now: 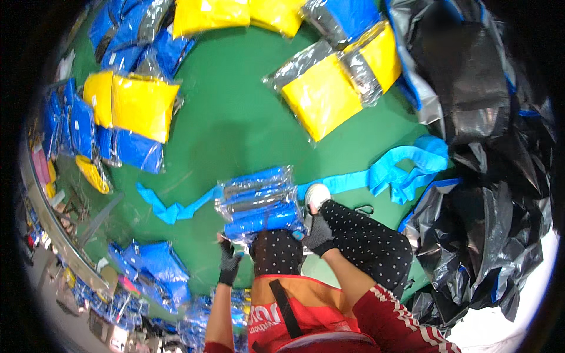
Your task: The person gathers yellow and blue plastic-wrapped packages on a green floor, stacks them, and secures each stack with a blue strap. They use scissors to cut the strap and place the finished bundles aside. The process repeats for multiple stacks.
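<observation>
In front of my knees lies a stack of blue folded packs (262, 197) in clear plastic. It rests across a long light-blue fabric strip (341, 181) on the green floor. My left hand (228, 262), in a dark fingerless glove, is by the stack's near left corner, thumb apart from the fingers. My right hand (319, 234), gloved the same way, grips the stack's near right edge; its fingertips are partly hidden. A small light-blue spot shows at each hand, too small to name. The strip's crumpled left end (170, 210) and its looped right part (406, 167) lie either side.
Yellow packs (144, 109) and blue packs lie at the left, more yellow packs (323, 94) at the far right. Black sheeting with blue edging (471, 235) is heaped along the right. Blue packs (156, 267) lie near left. My white shoe (318, 194) stands beside the stack.
</observation>
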Demonstrator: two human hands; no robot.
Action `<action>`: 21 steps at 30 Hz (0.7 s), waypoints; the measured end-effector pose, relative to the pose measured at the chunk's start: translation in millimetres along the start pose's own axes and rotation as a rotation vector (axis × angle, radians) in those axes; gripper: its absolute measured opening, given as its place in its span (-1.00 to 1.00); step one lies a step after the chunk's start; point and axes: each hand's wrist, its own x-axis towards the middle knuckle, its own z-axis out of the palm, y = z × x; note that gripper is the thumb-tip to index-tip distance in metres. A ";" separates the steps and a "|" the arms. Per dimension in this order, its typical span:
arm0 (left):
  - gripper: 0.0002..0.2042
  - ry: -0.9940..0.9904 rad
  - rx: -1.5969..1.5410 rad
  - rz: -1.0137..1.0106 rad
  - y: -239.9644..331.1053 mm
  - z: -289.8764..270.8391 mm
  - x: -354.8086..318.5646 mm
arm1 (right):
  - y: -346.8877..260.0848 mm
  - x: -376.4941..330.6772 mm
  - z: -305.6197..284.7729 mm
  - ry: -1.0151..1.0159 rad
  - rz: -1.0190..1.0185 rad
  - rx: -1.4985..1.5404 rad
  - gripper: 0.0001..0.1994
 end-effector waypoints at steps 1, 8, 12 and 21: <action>-0.10 0.100 -0.440 0.018 19.8 -2.7 1.0 | -16.4 2.8 0.0 0.072 -0.125 0.224 0.09; -0.44 0.711 0.161 0.058 69.0 72.9 125.8 | -52.7 81.0 52.9 0.292 0.325 0.298 -0.34; -0.56 0.773 0.308 -0.084 59.4 77.3 145.0 | -30.8 100.9 72.1 0.446 0.118 0.281 -0.59; -0.47 0.634 0.290 -0.308 36.0 61.9 170.2 | -64.3 135.1 49.0 0.278 0.598 0.231 -0.50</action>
